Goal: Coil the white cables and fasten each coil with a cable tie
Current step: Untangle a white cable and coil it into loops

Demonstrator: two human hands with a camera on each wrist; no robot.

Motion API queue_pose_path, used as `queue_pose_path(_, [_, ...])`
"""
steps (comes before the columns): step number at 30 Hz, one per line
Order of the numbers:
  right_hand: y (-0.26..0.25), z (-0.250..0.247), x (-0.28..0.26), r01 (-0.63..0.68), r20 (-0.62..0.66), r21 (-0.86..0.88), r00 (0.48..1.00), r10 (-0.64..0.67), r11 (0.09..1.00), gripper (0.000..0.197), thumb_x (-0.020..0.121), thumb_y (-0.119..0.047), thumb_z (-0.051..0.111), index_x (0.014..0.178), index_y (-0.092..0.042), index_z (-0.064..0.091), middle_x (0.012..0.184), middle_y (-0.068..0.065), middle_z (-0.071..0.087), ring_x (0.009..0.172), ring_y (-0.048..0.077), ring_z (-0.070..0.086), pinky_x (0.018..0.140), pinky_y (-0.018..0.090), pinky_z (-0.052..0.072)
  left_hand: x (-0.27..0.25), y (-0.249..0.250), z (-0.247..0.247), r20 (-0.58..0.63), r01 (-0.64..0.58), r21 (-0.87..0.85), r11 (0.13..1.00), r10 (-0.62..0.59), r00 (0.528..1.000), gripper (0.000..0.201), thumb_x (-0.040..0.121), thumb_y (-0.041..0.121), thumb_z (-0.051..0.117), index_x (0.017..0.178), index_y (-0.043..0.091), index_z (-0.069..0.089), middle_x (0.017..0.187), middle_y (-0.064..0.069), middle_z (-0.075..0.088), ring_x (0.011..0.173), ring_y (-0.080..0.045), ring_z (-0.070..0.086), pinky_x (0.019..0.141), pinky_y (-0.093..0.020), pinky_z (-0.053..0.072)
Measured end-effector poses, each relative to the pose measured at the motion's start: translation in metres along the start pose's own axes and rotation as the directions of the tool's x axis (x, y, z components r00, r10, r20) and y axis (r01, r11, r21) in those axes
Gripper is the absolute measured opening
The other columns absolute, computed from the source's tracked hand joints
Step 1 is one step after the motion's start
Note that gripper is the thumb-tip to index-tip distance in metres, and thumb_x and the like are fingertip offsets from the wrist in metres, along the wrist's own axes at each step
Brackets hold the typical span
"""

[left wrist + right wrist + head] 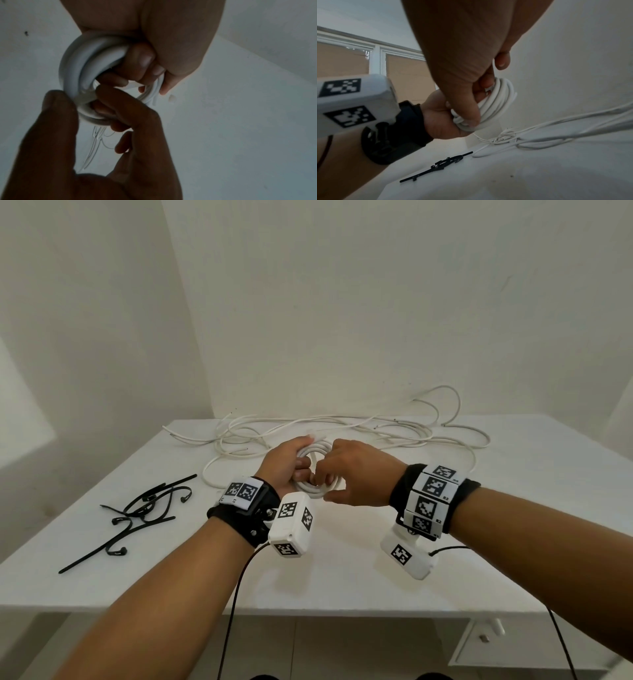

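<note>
Both the left hand [286, 465] and right hand [356, 474] grip the coil [317, 453] at frame centre, held above the surface [445, 525]; ties [144, 508] lie lower left, so freeing either hand to fetch one risks loops springing loose.

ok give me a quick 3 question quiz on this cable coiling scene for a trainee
1. True or false: the white cable coil is already fastened with a cable tie.
2. Which hands grip the coil? A) left hand only B) right hand only C) both
3. Fill in: the black cable ties lie on the white table to the person's ____.

Key:
1. False: no tie shows on the coil in any view.
2. C: the fingers of both hands curl round it.
3. Left, apart from the loose white cables at the far side.
</note>
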State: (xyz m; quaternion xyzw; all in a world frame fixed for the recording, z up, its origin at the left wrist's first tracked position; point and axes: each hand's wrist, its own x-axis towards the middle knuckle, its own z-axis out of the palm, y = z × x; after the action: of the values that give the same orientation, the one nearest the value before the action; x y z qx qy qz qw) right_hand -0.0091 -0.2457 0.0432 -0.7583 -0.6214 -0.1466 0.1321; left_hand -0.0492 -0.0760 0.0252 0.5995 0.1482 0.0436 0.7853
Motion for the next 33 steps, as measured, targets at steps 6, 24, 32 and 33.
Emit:
queue_pose_path(6, [-0.001, -0.003, 0.001, -0.21, 0.146, 0.136, 0.971, 0.19, 0.968, 0.015, 0.084, -0.027, 0.075, 0.099, -0.026, 0.075, 0.081, -0.017, 0.058, 0.084, 0.008, 0.054, 0.075, 0.02, 0.042, 0.0, -0.008, -0.001, 0.021, 0.028, -0.029, 0.999, -0.027, 0.999, 0.022, 0.088, 0.031, 0.063, 0.083, 0.012, 0.053, 0.043, 0.006, 0.029, 0.033, -0.009, 0.024, 0.042, -0.02, 0.029])
queue_pose_path(24, [-0.006, -0.01, 0.008, -0.208, -0.225, 0.655, 0.864, 0.451, 0.726, 0.004, 0.096, -0.012, 0.059, 0.093, -0.015, 0.059, 0.073, -0.003, 0.072, 0.06, 0.013, 0.062, 0.063, 0.028, 0.054, -0.015, -0.015, 0.006, -0.049, -0.065, 0.079, 0.995, 0.069, 0.996, 0.023, 0.098, 0.024, 0.052, 0.079, 0.013, 0.049, 0.051, 0.003, 0.03, 0.037, -0.012, 0.022, 0.052, -0.029, 0.037])
queue_pose_path(32, [0.005, -0.01, 0.015, -0.437, -0.117, 0.421, 0.843, 0.525, 0.795, 0.007, 0.093, -0.02, 0.058, 0.096, -0.022, 0.064, 0.068, -0.008, 0.068, 0.059, 0.0, 0.057, 0.056, 0.013, 0.041, -0.026, -0.008, 0.019, -0.023, -0.233, 0.241, 0.942, 0.245, 0.969, 0.016, 0.095, 0.016, 0.06, 0.085, 0.004, 0.06, 0.05, 0.004, 0.041, 0.039, -0.01, 0.03, 0.05, -0.029, 0.031])
queue_pose_path(33, [0.006, -0.012, 0.016, -0.46, -0.095, 0.394, 0.841, 0.533, 0.795, 0.008, 0.093, -0.022, 0.058, 0.095, -0.022, 0.066, 0.067, -0.01, 0.065, 0.06, 0.0, 0.057, 0.056, 0.013, 0.04, -0.025, -0.008, 0.019, -0.025, -0.259, 0.284, 0.923, 0.277, 0.961, 0.019, 0.094, 0.019, 0.062, 0.083, 0.003, 0.063, 0.053, 0.002, 0.045, 0.04, -0.01, 0.033, 0.049, -0.028, 0.032])
